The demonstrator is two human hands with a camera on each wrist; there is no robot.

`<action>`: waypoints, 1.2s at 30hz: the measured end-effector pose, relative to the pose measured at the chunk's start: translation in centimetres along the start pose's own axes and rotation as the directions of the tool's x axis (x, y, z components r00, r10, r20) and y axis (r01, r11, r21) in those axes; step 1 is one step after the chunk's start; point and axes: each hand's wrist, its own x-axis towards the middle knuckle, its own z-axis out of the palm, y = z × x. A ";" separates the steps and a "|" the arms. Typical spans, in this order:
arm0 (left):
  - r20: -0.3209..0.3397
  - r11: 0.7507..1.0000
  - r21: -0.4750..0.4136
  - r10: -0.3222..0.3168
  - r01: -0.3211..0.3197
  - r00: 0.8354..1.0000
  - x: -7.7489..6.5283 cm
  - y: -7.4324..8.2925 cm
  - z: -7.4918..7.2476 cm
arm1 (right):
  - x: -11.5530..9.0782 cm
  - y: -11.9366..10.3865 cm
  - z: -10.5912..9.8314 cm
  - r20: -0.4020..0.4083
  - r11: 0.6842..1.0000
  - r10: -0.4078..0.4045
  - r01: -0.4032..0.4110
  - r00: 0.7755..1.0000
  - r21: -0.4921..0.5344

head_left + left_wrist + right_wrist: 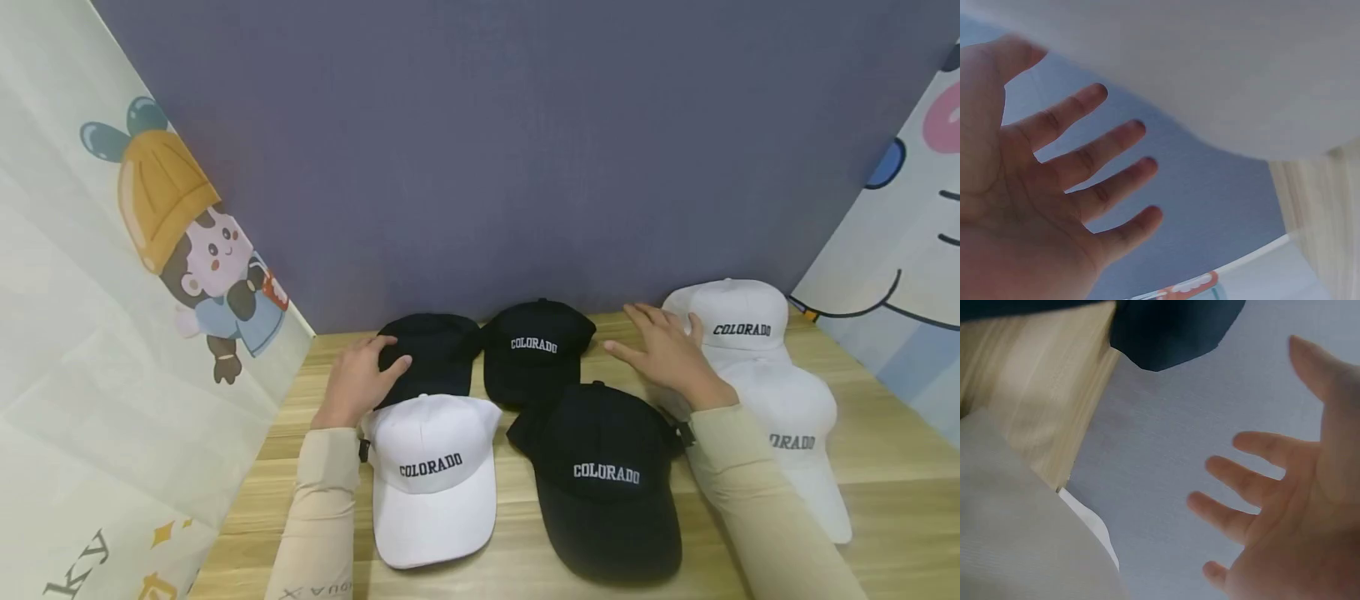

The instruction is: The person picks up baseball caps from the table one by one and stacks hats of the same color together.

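My left hand (pixel 358 377) hovers at the left edge of a plain-fronted black cap (pixel 431 354) in the back row. In the left wrist view its fingers are spread and hold nothing. To the right, my right hand (pixel 669 348) hangs between a black COLORADO cap (pixel 538 367) and a white COLORADO cap (pixel 738 312). The right wrist view shows those fingers apart, with nothing in them. Nearer me lie a white COLORADO cap (pixel 435 508) and a larger-looking black COLORADO cap (pixel 611 517). Another white cap (pixel 795 400), partly behind my right sleeve, overlaps the back white one.
The caps sit on a wood-grain table (pixel 892 492). A grey-blue panel (pixel 487 150) stands along its back edge. Pale walls with cartoon prints (pixel 157 200) close in the left and right sides.
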 end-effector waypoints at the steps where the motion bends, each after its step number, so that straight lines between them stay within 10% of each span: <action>1: -0.003 1.000 -0.010 0.006 -0.006 1.000 0.0 0.1 -0.1 | 0.0 0.0 -0.1 -0.001 1.000 -0.002 0.002 1.000 -0.002; 17: 0.116 0.988 -0.131 0.098 -0.083 0.988 -2.5 3.2 -3.8 | -1.1 0.9 -3.2 -0.033 0.994 -0.003 0.007 0.999 0.113; 22: 0.283 0.990 -0.141 0.056 -0.016 0.958 -3.4 1.7 -4.0 | -1.4 1.9 -4.1 -0.048 0.993 -0.014 0.020 0.999 0.114; 36: 0.495 0.985 -0.165 0.037 0.052 0.868 -3.0 -0.2 -3.1 | -2.3 5.3 -6.5 0.005 0.991 0.022 -0.022 1.000 0.134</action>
